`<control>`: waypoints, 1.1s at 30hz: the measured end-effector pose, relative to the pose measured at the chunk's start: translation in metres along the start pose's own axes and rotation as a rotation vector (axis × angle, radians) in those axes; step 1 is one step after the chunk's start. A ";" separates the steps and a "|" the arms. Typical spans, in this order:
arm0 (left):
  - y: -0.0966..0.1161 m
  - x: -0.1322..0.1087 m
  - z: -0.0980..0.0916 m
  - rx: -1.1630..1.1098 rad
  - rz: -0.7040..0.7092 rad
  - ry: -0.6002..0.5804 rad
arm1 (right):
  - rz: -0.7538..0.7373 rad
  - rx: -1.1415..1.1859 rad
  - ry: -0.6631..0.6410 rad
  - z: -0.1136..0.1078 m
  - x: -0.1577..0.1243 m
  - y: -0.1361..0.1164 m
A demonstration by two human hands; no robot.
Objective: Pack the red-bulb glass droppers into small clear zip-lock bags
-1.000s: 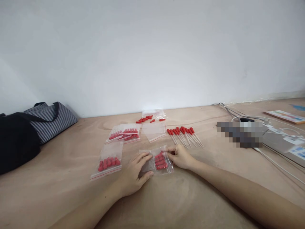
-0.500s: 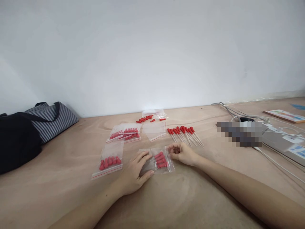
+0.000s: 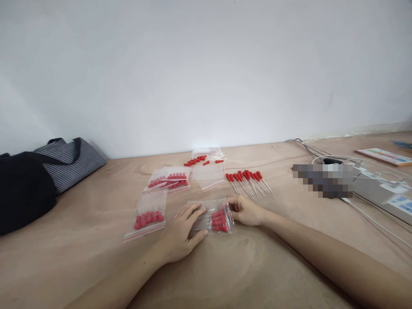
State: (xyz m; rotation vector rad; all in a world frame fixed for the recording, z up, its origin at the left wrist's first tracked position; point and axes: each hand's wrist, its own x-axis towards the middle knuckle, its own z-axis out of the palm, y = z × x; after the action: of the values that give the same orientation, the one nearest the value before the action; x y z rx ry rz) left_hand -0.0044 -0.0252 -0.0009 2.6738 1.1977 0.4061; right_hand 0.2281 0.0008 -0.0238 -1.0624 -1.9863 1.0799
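A small clear zip bag (image 3: pixel 215 218) holding several red rubber caps lies on the wooden table (image 3: pixel 257 266) between my hands. My left hand (image 3: pixel 183 231) rests on the bag's left end, fingers spread over it and thumb under its near edge. My right hand (image 3: pixel 245 210) is curled at the bag's right edge, fingertips pinching the plastic. Just beyond my right hand lies a row of several glass droppers with red bulbs (image 3: pixel 249 182).
More bags of red caps lie to the left (image 3: pixel 147 218) and farther back (image 3: pixel 169 180), with an empty bag (image 3: pixel 208 175) and loose red caps (image 3: pixel 199 160) behind. A black and striped bag (image 3: pixel 35 176) sits far left. Cables and a power strip (image 3: pixel 383 191) lie right.
My right hand lifted slightly off the bag's edge half a second ago and has come back onto it. The caps inside shifted a little. My left hand has stayed put.
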 end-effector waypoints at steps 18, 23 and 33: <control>-0.001 -0.001 0.001 0.002 -0.052 -0.076 | -0.055 -0.086 -0.006 -0.001 -0.004 -0.004; 0.000 -0.001 0.001 -0.005 -0.048 -0.056 | 0.055 -0.218 0.141 -0.036 -0.001 -0.002; -0.001 -0.001 0.003 -0.012 -0.047 -0.042 | 0.675 -0.776 0.551 -0.088 0.027 0.016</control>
State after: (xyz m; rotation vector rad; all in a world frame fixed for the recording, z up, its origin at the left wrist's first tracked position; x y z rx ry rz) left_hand -0.0048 -0.0251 -0.0039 2.6251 1.2399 0.3468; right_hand 0.2917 0.0612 0.0068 -2.2572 -1.6066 0.1746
